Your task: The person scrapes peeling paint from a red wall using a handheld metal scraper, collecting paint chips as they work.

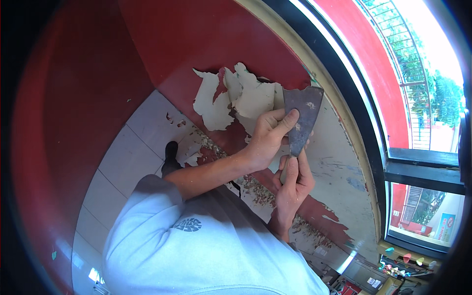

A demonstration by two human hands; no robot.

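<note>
A broad, dark metal paint scraper [306,105] is held in both hands against the wall. My left hand [268,135] grips its blade, thumb laid flat on the metal and fingers behind it. Lower down, my right hand [294,184] is closed around the handle, which the fingers mostly hide. The blade's wide edge meets the border of the red paint [236,34], close to the window frame. Left of the blade, large curled sheets of peeled paint [253,98], pale on the side that shows, hang off the wall. Bare pale wall [339,157] shows around my right hand.
A dark-framed window [366,93] curves along the right. Paint flakes [258,191] litter the foot of the wall, on pale floor tiles [113,162]. My dark shoe [171,150] stands there. Colourful small items [396,270] lie at the lower right.
</note>
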